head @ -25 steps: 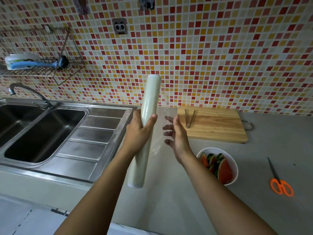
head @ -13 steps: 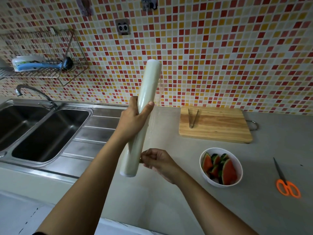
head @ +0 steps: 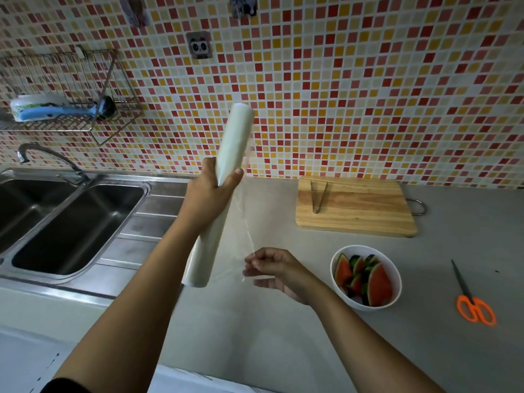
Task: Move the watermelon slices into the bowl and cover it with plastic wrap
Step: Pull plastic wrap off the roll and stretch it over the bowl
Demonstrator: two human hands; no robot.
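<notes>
My left hand [head: 208,195] grips a long white roll of plastic wrap [head: 226,165], held nearly upright and tilted, above the counter. A thin clear sheet of film [head: 243,222] is pulled off the roll toward the right. My right hand [head: 273,269] pinches the lower edge of that film between fingertips, just right of the roll's bottom end. A white bowl [head: 395,275] with several red watermelon slices [head: 377,285] stands on the grey counter to the right of my right hand, uncovered.
A wooden cutting board [head: 360,211] with metal tongs [head: 317,195] lies behind the bowl. Orange-handled scissors [head: 472,302] lie at the right. A steel double sink [head: 65,219] with tap [head: 45,157] fills the left, under a wire rack [head: 62,89] on the tiled wall.
My right hand dropped from beside the roll's middle to its lower end, took the film's edge and pulled it a short way rightward. The roll stayed in my left hand.
</notes>
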